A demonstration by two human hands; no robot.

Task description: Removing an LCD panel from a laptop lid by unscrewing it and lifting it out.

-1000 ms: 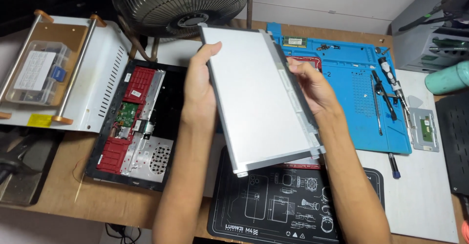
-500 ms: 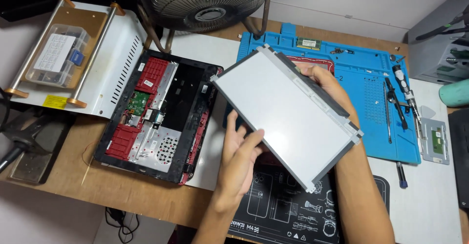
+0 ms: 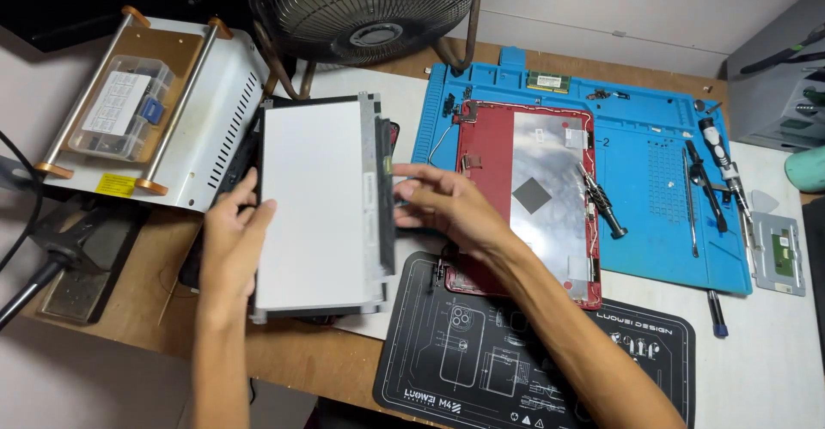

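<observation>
Lying flat now left of the blue mat (image 3: 653,188), no longer lifted and tilted over it: one white display panel (image 3: 314,206). Uncovered on that mat: one red lid (image 3: 524,197). Gripping the panel's left edge, left hand (image 3: 230,236); touching its right edge with spread, open fingers, right hand (image 3: 443,210). Standing behind the panel, one fan (image 3: 365,8).
</observation>
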